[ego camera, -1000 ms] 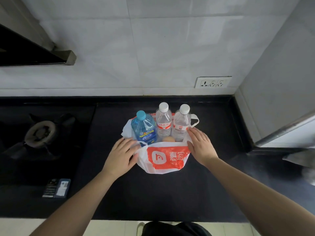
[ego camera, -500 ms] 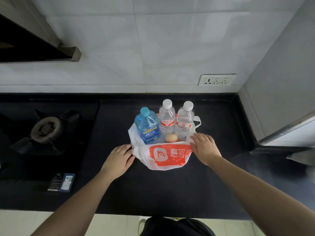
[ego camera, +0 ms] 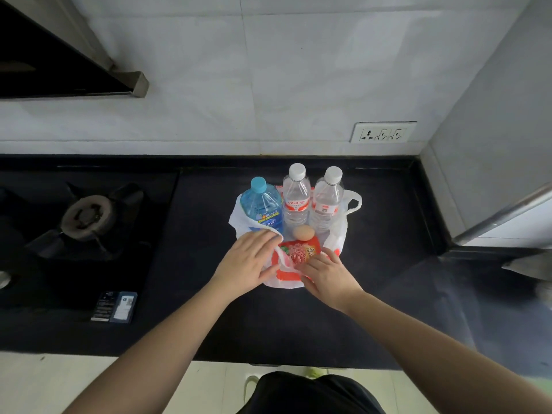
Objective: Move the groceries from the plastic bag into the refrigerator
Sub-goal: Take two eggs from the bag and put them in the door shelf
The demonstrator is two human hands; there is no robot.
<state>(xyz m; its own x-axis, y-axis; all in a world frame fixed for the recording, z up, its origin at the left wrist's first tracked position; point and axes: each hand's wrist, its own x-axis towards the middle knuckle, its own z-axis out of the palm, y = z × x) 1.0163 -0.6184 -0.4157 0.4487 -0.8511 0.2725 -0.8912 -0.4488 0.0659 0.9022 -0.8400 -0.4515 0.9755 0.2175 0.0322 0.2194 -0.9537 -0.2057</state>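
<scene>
A white plastic bag (ego camera: 340,234) with red print sits open on the black counter. Inside stand a blue bottle (ego camera: 264,209) and two clear water bottles (ego camera: 295,200) (ego camera: 327,201). A brown egg (ego camera: 303,233) lies in front of them, beside a red snack packet (ego camera: 300,251). My left hand (ego camera: 246,261) presses the bag's near left rim down and outward. My right hand (ego camera: 327,271) holds the bag's front edge, its fingers at the red packet.
A gas burner (ego camera: 86,216) sits on the left of the black counter (ego camera: 388,279), and a small dark box (ego camera: 115,306) lies near its front edge. A wall socket (ego camera: 383,132) is behind. The grey fridge edge (ego camera: 504,210) is at right.
Both hands moved inward from the bag's sides to its front rim and pushed it down. The red packet is now uncovered.
</scene>
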